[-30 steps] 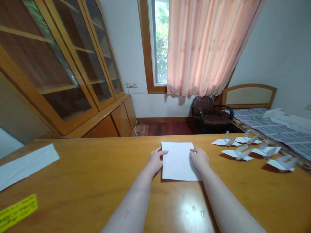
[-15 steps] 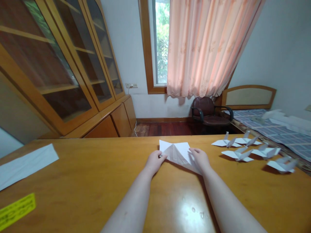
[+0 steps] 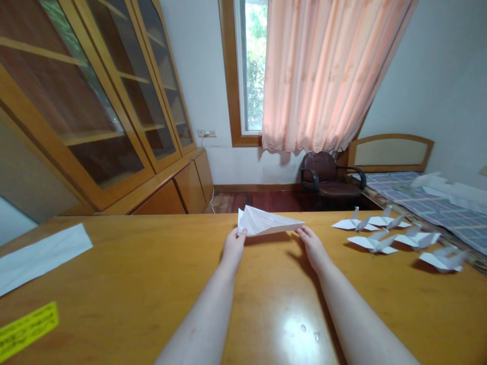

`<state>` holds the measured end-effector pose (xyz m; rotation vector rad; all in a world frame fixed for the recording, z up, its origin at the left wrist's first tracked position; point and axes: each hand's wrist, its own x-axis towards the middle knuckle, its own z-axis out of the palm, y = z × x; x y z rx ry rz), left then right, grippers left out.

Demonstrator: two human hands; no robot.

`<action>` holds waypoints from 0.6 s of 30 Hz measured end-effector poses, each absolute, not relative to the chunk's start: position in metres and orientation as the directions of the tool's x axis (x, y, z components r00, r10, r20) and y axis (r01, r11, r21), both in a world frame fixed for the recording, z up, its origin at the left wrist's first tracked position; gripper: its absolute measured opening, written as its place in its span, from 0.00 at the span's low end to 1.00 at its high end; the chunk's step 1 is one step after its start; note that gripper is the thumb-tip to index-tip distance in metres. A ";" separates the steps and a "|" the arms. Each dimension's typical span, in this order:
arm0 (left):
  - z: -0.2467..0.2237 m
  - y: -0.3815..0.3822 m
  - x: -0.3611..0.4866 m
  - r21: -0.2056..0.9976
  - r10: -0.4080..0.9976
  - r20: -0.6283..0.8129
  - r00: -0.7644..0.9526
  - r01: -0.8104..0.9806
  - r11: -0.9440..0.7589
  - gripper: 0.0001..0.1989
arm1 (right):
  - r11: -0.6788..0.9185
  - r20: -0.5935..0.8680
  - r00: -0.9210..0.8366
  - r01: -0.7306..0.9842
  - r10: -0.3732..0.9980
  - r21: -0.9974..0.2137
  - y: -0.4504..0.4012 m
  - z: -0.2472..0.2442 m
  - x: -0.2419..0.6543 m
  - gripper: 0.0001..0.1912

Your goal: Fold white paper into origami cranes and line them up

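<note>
A folded sheet of white paper [image 3: 266, 222] is held up slightly above the table, between my two hands. It narrows to a point on the right and shows creases and layered flaps on the left. My left hand [image 3: 233, 247] pinches its lower left corner, thumb on the near side. The fingers of my right hand [image 3: 312, 245] are closed on the pointed right tip. Several white folded paper cranes [image 3: 373, 242] stand on the table to the right of my right hand.
The wooden table [image 3: 152, 294] spans the foreground. A creased white paper strip [image 3: 45, 257] and a yellow label [image 3: 28, 329] lie at its left. Beyond the far edge are a glass-door cabinet [image 3: 152, 167], an armchair [image 3: 323, 175] and a bed [image 3: 429, 192].
The folded paper has been lifted and turned, from lying spread with a raised peak to a long pointed shape. My left hand moved slightly left; my right hand shifted to the tip.
</note>
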<state>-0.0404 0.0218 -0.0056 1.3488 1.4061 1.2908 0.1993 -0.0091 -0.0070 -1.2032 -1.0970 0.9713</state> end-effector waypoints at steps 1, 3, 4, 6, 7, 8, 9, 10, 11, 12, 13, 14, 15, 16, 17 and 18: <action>-0.006 0.022 -0.040 0.985 0.986 0.102 -0.131 0.154 -0.081 0.18 | 0.122 0.123 0.179 0.014 0.976 -0.992 -0.008 -0.008 0.199 0.24; -0.008 0.023 -0.040 0.992 0.987 0.093 -0.130 0.100 -0.080 0.19 | 0.116 0.125 0.138 0.070 0.982 -0.991 -0.007 -0.012 0.198 0.24; -0.009 0.024 -0.040 0.993 0.988 0.090 -0.128 0.085 -0.079 0.19 | 0.104 0.118 0.132 0.107 0.984 -0.989 -0.006 -0.014 0.199 0.23; -0.011 0.025 -0.041 0.993 0.988 0.091 -0.123 0.090 -0.080 0.19 | 0.080 0.102 0.120 0.177 0.987 -0.981 -0.005 -0.018 0.199 0.21; -0.011 0.025 -0.041 0.990 0.988 0.096 -0.125 0.113 -0.082 0.19 | 0.067 0.092 0.111 0.216 0.990 -0.974 -0.005 -0.018 0.199 0.20; -0.012 0.025 -0.041 0.986 0.986 0.103 -0.128 0.144 -0.084 0.19 | 0.056 0.087 0.105 0.269 0.991 -0.961 -0.005 -0.018 0.199 0.18; -0.013 0.025 -0.041 0.979 0.985 0.111 -0.134 0.184 -0.085 0.18 | 0.048 0.085 0.099 0.332 0.991 -0.942 -0.006 -0.018 0.198 0.17; -0.013 0.025 -0.042 0.969 0.983 0.121 -0.141 0.230 -0.086 0.18 | 0.034 0.085 0.114 0.394 0.990 -0.919 -0.007 -0.017 0.198 0.15; -0.013 0.025 -0.042 0.957 0.980 0.132 -0.147 0.278 -0.087 0.17 | 0.018 0.081 0.126 0.439 0.989 -0.898 -0.008 -0.015 0.197 0.14; -0.012 0.024 -0.042 0.942 0.978 0.143 -0.150 0.323 -0.088 0.17 | 0.018 0.076 0.106 0.462 0.992 -0.887 -0.008 -0.013 0.197 0.15; -0.012 0.024 -0.043 0.926 0.978 0.150 -0.147 0.367 -0.087 0.17 | 0.016 0.079 0.112 0.478 0.991 -0.878 -0.009 -0.011 0.197 0.16; -0.011 0.023 -0.043 0.907 0.978 0.152 -0.140 0.413 -0.082 0.17 | 0.001 0.075 0.130 0.496 0.989 -0.868 -0.010 -0.010 0.197 0.16; -0.010 0.022 -0.044 0.885 0.979 0.154 -0.132 0.460 -0.077 0.17 | -0.021 0.069 0.153 0.518 0.986 -0.855 -0.010 -0.009 0.198 0.17; -0.009 0.021 -0.044 0.859 0.979 0.159 -0.126 0.507 -0.074 0.16 | -0.042 0.067 0.179 0.542 0.982 -0.839 -0.010 -0.008 0.199 0.18; -0.007 0.021 -0.044 0.829 0.978 0.169 -0.121 0.554 -0.074 0.16 | -0.061 0.067 0.201 0.569 0.977 -0.820 -0.011 -0.008 0.200 0.19; -0.007 0.020 -0.044 0.794 0.976 0.185 -0.115 0.602 -0.079 0.15 | -0.075 0.071 0.217 0.600 0.974 -0.797 -0.010 -0.008 0.201 0.20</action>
